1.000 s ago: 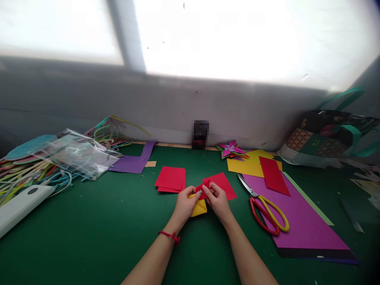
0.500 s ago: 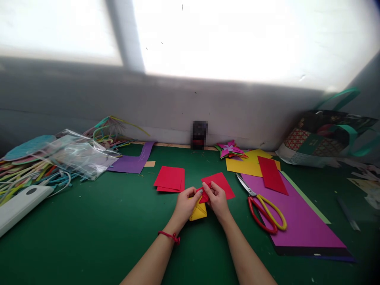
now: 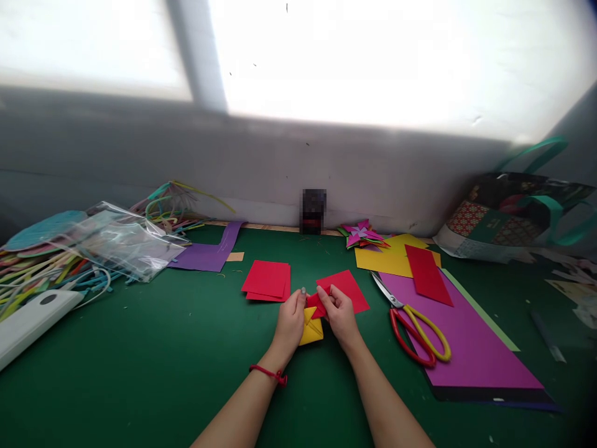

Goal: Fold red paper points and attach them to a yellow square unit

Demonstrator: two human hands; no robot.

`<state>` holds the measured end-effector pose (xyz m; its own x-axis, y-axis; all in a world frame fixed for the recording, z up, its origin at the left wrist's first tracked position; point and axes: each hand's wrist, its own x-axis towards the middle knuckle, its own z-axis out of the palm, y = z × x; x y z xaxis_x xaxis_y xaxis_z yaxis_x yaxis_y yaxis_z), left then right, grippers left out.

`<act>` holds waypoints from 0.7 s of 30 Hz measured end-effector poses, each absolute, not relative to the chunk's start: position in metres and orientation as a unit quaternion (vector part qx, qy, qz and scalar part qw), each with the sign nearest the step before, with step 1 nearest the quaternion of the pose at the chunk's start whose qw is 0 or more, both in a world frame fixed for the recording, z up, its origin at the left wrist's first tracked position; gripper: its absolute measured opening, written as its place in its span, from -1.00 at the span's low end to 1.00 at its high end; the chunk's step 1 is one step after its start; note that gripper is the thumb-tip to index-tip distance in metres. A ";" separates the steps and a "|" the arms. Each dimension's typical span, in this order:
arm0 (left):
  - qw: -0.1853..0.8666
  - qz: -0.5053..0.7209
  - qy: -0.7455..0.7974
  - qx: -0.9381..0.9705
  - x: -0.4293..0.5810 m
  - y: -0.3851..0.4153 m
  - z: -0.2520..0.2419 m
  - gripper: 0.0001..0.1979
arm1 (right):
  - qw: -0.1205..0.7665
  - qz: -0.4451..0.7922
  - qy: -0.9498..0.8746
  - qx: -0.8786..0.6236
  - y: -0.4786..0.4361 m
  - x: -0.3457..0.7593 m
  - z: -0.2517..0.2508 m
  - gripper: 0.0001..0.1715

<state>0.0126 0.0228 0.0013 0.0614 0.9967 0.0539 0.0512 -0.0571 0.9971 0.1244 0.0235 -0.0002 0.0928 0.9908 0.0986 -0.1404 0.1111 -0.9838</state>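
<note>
No text readable; faint marks (image 3: 227, 238) on purple paper (image 3: 200, 257), bag (image 3: 485, 225) print illegible.

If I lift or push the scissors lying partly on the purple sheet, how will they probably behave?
The scissors are probably stiff and fairly heavy for their size, since the blades look metal. They may swing if lifted by one handle, as the yellow handle and red handle spread apart. Rolling seems unlikely, because they lie flat.
</note>
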 end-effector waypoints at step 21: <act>0.308 0.424 0.546 0.654 0.010 0.018 0.003 -0.61 | 0.574 0.363 -0.503 -0.534 0.021 0.117 -0.008 -0.62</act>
